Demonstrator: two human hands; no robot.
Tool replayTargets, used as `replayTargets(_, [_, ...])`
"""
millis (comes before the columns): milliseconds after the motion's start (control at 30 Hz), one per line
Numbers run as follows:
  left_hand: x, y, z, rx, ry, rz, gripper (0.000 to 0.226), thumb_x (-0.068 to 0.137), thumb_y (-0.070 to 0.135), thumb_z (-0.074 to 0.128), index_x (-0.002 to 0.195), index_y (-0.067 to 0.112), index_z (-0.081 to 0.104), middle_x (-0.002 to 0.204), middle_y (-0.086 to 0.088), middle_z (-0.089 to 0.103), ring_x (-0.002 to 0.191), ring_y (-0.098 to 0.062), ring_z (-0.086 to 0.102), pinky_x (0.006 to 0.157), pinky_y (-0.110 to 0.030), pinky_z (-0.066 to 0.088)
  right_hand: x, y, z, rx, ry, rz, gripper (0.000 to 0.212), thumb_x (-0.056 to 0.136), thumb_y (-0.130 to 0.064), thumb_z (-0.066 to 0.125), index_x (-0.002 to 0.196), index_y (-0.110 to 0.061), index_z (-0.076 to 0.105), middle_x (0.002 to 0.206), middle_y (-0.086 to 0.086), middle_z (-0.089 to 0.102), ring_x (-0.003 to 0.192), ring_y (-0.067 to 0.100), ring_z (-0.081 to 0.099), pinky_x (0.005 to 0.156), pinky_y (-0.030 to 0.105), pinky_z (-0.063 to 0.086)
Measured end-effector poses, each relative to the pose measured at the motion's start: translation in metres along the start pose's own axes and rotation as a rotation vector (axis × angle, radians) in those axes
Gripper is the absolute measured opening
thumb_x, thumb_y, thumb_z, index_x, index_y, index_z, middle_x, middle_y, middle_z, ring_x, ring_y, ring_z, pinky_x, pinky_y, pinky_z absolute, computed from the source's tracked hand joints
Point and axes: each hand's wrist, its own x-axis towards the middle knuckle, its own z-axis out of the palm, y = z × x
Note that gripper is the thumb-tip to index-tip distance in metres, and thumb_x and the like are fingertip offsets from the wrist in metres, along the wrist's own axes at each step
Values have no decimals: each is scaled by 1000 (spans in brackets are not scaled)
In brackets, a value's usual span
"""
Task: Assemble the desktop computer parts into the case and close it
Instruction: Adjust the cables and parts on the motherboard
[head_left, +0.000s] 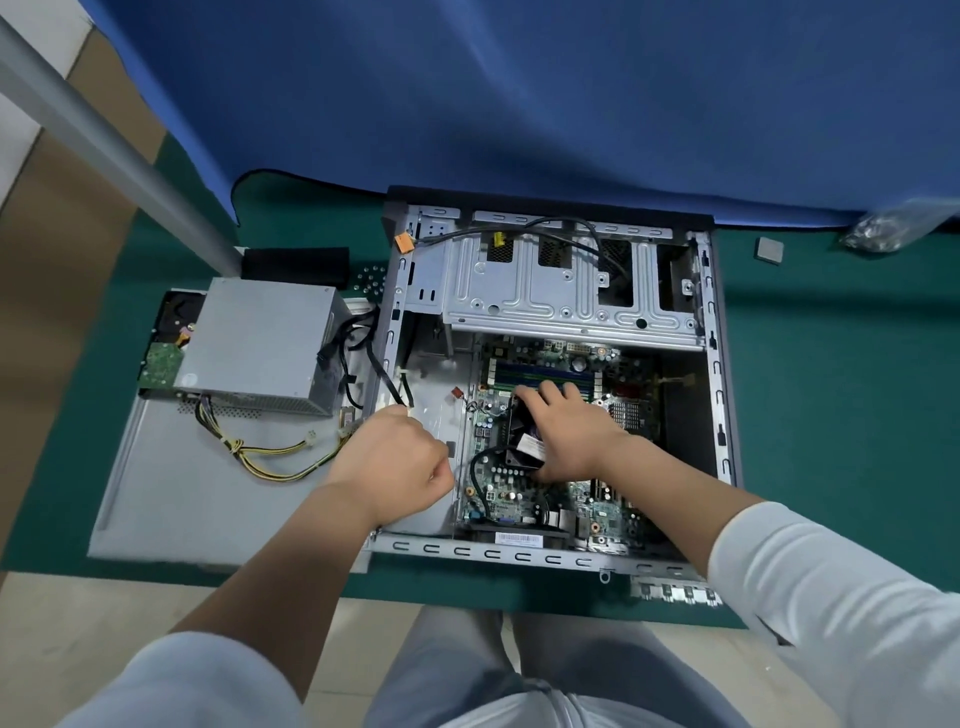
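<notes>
Two forearms in pushed-up white sleeves reach from the bottom edge toward one open computer case (719, 364), which lies on its side on a green mat (831, 415).

Right hand (571, 426): palm down inside the case, fingers spread and curved over one black CPU cooler fan (524, 441) that sits on the motherboard (514, 493), fingertips at the fan's far edge and thumb at its near edge. It grips the fan from above.

Left hand (395, 457): at the case's left wall, knuckles up, fingers curled into a loose fist. A black cable (384, 379) runs down to its far side, and whether the fingers pinch that cable I cannot tell.

Inside the case, one motherboard fills the near half, with one metal drive cage (545, 291) across the far half. One orange connector (404, 243) hangs at the case's far left corner.

Left of the case lies one flat grey side panel (182, 483), touching the case wall. On it stands one grey power supply (260, 343), with a bundle of yellow and black wires (270, 457) trailing toward the case. One hard drive (166, 353) shows partly behind the power supply, on its left.

Right of the case, well apart at the far side, one small square chip (770, 250) lies on the mat. One blue cloth (519, 104) hangs beyond the case.
</notes>
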Motion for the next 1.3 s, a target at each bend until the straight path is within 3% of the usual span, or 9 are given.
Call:
replayTargets(700, [0, -1, 1, -2, 16, 11, 32, 77, 24, 42, 46, 19, 44, 39, 6, 41, 40, -15, 37, 67, -27, 44, -7, 4, 7, -75, 9, -32, 114, 63, -47, 80, 146, -27, 5, 141, 10, 29, 128, 33, 30, 80, 39, 50])
replayTargets(900, [0, 0, 0, 11, 22, 5, 32, 75, 24, 43, 43, 19, 42, 37, 6, 38, 38, -15, 30, 64, -26, 43, -7, 4, 9, -66, 13, -22, 114, 65, -46, 79, 148, -28, 3, 142, 8, 29, 129, 31, 30, 80, 39, 51])
replayTargets(1300, [-1, -1, 6, 7, 34, 1, 38, 79, 29, 19, 53, 21, 45, 46, 6, 44, 47, -14, 39, 76, -27, 41, -7, 1, 15, -88, 44, 2, 114, 62, -54, 79, 145, -29, 4, 141, 7, 30, 128, 31, 31, 73, 37, 50])
